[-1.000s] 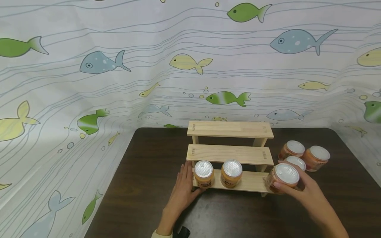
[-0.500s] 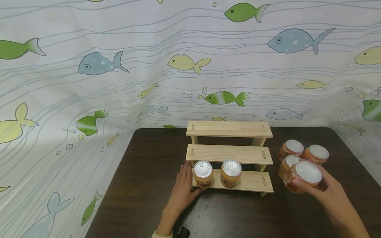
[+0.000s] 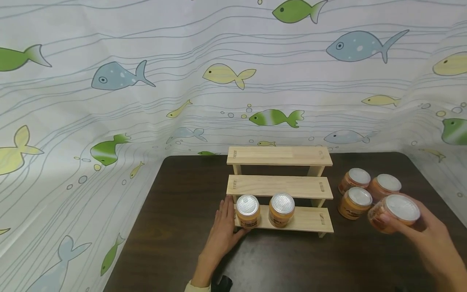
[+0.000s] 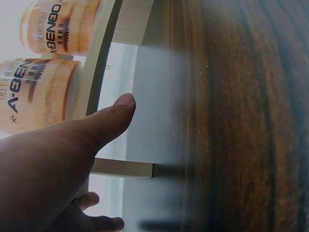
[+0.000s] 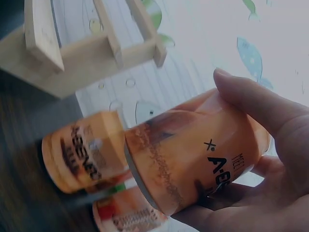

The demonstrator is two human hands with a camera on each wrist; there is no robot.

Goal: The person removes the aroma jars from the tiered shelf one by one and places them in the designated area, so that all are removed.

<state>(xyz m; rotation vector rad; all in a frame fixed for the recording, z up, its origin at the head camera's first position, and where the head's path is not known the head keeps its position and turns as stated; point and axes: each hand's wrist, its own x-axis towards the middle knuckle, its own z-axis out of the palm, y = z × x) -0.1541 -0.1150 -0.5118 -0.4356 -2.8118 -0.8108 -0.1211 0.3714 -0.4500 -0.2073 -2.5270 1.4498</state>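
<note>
While the left hand (image 3: 223, 233) rests straight-fingered at eight o'clock on the wooden rack (image 3: 279, 185), the right hand (image 3: 431, 232) grips a jar (image 3: 394, 211) out at four. Looks like the carrying step; next move probably calls for clearance from the neighbouring jars (image 3: 354, 203).

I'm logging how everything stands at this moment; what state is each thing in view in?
Wooden rack, standing upright
Left rack can, upright, closed
Right rack can, upright, closed
Front loose can, upright, closed
Back left loose can, upright, closed
Back right loose can, upright, closed, partly hidden
Held can, gripped, closed
Right hand, curled round the held can
Left hand, fingers extended, at the rack's left end
Fish-patterned cloth, hanging, creased
</note>
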